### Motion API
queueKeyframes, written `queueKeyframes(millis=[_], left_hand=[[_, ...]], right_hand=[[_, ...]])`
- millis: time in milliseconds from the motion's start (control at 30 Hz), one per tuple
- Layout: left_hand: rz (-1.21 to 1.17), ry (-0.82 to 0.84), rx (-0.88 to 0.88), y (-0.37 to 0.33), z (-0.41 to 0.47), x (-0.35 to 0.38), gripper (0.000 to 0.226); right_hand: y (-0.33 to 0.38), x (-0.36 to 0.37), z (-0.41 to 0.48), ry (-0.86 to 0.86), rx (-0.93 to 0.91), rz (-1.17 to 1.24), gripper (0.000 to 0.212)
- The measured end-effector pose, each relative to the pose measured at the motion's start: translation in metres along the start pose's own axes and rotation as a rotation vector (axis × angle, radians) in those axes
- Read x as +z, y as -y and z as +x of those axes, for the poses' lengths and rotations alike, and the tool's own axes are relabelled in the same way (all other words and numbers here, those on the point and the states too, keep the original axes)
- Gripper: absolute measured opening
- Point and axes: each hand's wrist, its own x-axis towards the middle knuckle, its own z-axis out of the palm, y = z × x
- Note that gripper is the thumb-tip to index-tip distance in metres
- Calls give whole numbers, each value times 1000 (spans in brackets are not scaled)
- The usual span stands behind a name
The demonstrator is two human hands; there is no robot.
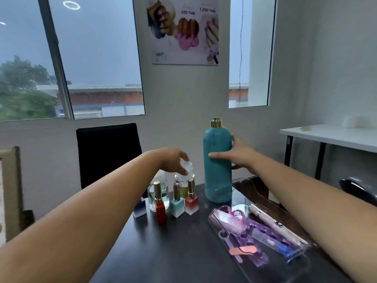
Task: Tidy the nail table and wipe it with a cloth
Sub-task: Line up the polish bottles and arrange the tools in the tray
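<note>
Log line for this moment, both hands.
left hand: on clear bottle stopper | right hand: gripping teal bottle | table: not wiped

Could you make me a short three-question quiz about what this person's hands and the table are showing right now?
1. True or false: the right hand grips the teal pump bottle.
2. What do the left hand's fingers hold? A) the clear faceted stopper of a glass bottle B) the red polish bottle C) a cloth
3. Where do the pink and purple nail tools lie?

Key: 1 true; 2 A; 3 in the clear tray on the dark table.
</note>
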Motion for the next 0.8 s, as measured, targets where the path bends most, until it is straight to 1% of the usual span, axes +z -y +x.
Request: queueKeyframes(millis=[67,200,400,500,633,800], left_hand=[[-28,-28,16,3,4,0,53],[-56,-94,39,3,12,3,50],[-97,-231,59,-7,39,8,51],[-92,-225,65,-17,54,12,51],[-87,-190,78,-28,66,17,52],[-96,-204,61,-27,68,18,52]], right_hand=[[-3,2,5,-1,-12,-36,85],[-6,6,15,-91,-40,-76,82],[-5,4,38,-159,-31,-160,85],[-8,1,47,-193,-3,-152,84],[-9,0,53,-159,2,-155,83],[-9,-5,54,-68,7,-132,81]])
